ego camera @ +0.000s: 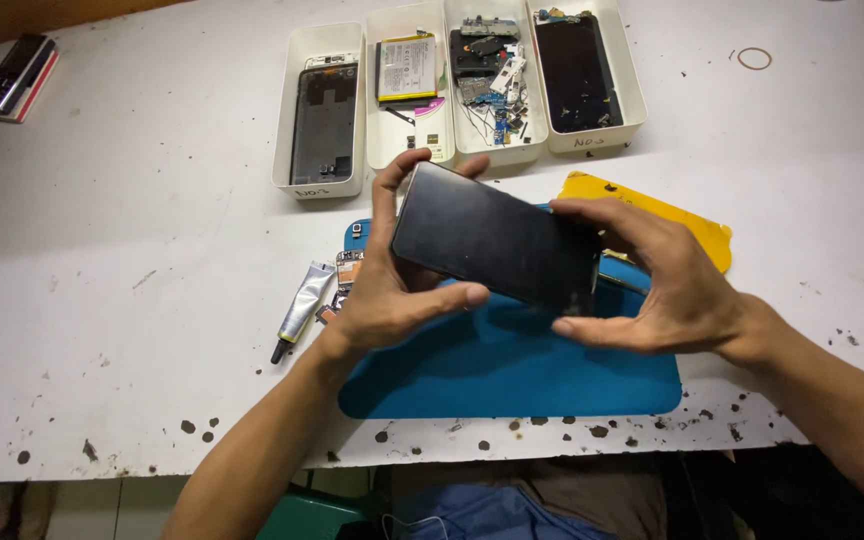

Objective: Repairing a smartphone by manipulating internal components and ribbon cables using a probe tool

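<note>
Phone (497,243) held tilted above blue mat (512,370), dark face up. Left hand (392,290) grips near end, thumb under lower edge, fingers curled over top corner. Right hand (652,290) clamps far end, thumb below, fingers on top. Glue tube (304,310) lies left of mat. Yellow sheet (672,215) behind right hand. Four white trays (287,120) with phone parts beyond.

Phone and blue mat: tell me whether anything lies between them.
Nothing visible does. The left hand and right hand hold the dark phone by its two ends above the blue mat, and the mat under it looks bare. The glue tube lies off the mat's left edge.
</note>
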